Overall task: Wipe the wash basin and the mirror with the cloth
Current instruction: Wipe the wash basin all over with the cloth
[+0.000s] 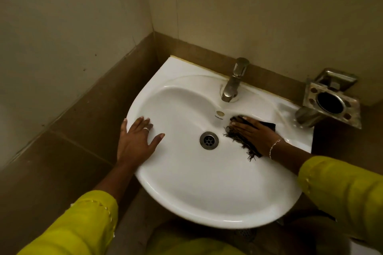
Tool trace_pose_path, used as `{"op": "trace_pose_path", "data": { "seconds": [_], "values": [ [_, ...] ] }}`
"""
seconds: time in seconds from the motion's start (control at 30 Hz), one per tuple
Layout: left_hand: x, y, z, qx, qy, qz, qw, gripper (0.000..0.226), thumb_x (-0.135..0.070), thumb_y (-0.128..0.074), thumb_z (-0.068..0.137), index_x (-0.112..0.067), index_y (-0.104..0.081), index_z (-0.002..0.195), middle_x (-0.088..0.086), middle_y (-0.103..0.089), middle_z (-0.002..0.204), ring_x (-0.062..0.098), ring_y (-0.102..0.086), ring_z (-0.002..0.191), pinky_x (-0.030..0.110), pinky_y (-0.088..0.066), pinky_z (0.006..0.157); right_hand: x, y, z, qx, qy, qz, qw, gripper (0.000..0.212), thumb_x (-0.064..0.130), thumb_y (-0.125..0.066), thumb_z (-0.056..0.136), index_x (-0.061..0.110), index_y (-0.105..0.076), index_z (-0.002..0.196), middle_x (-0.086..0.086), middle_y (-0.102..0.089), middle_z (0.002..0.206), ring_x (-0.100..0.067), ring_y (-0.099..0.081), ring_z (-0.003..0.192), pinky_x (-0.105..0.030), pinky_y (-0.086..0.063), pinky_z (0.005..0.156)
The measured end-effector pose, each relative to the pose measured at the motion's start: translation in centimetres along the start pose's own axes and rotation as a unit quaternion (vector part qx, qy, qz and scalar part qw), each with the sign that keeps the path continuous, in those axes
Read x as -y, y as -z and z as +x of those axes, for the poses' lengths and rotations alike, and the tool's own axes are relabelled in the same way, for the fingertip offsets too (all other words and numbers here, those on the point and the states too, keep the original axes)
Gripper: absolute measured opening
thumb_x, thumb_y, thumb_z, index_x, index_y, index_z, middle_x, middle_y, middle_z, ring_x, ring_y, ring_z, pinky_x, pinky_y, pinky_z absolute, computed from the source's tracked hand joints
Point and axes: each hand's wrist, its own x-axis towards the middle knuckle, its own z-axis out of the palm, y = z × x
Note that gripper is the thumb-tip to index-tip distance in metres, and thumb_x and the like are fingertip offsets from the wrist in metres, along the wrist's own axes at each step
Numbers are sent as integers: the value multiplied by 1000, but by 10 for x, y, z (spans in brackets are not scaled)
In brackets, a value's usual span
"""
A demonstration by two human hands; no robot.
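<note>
Slippage is your main worry here. Your right hand (253,132) lies flat on the cloth (249,148), fingers straight and close together. It presses the cloth against the inner right slope of the basin (207,203), between the drain (209,140) and the right rim. No finger is curled round the cloth, so only downward pressure holds it. On glazed, sloping porcelain, I judge that a hard stroke could slide your hand off and leave the cloth behind. It could also bunch the cloth so that part of the bowl goes unwiped. The frayed fringe trails toward the drain, near it but not touching. A sweep across the bottom could drag threads into the grate and snag them.

Your left hand (137,141) is spread open on the left rim, fingers straight and thumb out over the bowl. It holds nothing and braces you. If that rim is wet, leaning hard on it may let the palm skid.

Working up toward the tap (234,80), watch your knuckles and the bracelet (274,147) against the metal. The metal holder (331,102) on the wall sits just beside the right rim, so a wide outward stroke could knock your wrist on it. The mirror is not in view, so I cannot judge that half of the job.
</note>
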Motion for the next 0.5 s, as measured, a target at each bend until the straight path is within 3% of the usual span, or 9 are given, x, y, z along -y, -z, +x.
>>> {"op": "trace_pose_path", "data": {
  "seconds": [0.1,0.23,0.33,0.4,0.5],
  "values": [
    [0,0,0,-5,2,-8,1000,86,-68,-12,76,-13,-58,124,2,-49,141,13,-32,138,42,0,115,3,7,18,-2,21,-1,1000,80,32,-76,58,15,-44,129,1,-52,135,-13,-44,129,-43,1,115],
    [0,0,1,-6,2,-12,1000,85,-67,-12,76,-12,-58,123,2,-50,140,12,-32,138,42,0,115,-1,-4,32,-25,82,-68,994,72,34,-79,53,15,-60,121,0,-57,131,-14,-47,128,-46,5,116],
    [1,1,0,-6,0,-11,1000,85,-66,-11,76,-12,-58,123,1,-49,141,12,-32,138,38,2,114,-4,-2,28,7,92,-40,995,67,39,-74,57,17,-63,120,1,-57,131,-16,-47,128,-49,-6,117],
    [1,1,0,-7,-1,-14,1000,85,-66,-11,76,-12,-58,123,2,-50,140,12,-32,138,38,2,113,-3,-2,21,-16,98,-6,995,66,38,-74,56,16,-65,117,0,-61,126,-17,-52,123,-49,-13,117],
    [1,0,1,-9,-4,-15,1000,85,-66,-12,76,-12,-59,122,2,-51,140,13,-33,138,40,0,114,2,-9,7,-60,108,60,990,54,35,-66,62,11,-68,110,-6,-68,114,-23,-61,111,-45,0,114]
  ]
}}
